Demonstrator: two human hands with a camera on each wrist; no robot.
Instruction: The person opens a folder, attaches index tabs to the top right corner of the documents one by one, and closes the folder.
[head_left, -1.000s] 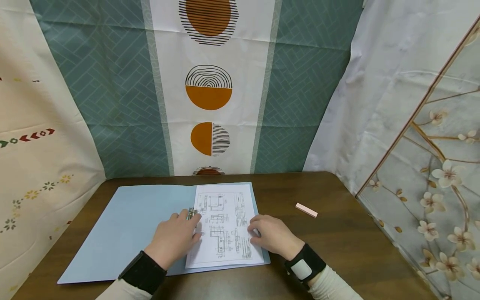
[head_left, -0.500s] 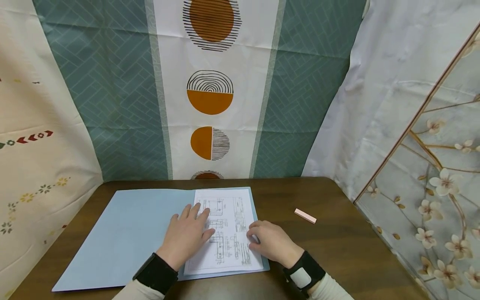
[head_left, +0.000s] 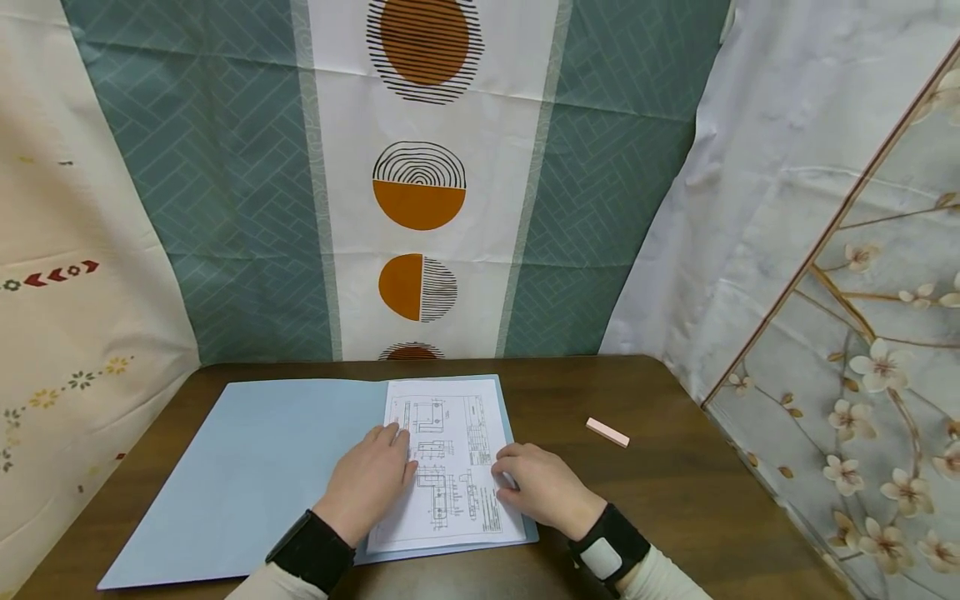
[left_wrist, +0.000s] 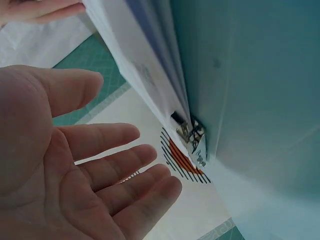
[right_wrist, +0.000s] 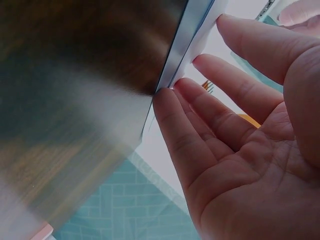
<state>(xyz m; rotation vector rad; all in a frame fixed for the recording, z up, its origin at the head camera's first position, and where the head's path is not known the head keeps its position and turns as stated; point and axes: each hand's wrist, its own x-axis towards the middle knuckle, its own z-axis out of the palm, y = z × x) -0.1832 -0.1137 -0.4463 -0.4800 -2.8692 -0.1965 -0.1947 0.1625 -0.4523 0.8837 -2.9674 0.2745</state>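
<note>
A light blue folder lies opened flat, with a stack of white sheets printed with technical drawings on its right half. My left hand is over the left margin of the sheets, near the fold. In the left wrist view its fingers are extended and hold nothing; a metal clip sits beside them at the sheets' edge. From the head view that clip is hidden behind the hand. At the right edge of the sheets is my right hand, its slightly bent fingertips touching the paper edge and the folder's rim.
To the right on the brown table lies a small pale pink bar. Behind the table hangs a green and white patterned cloth. A flowered cloth hangs along the right side.
My left hand moved off the clip, spread its fingers over the sheets, then drew back slightly with the fingers closer together. The right hand stays at the sheets' right edge.
</note>
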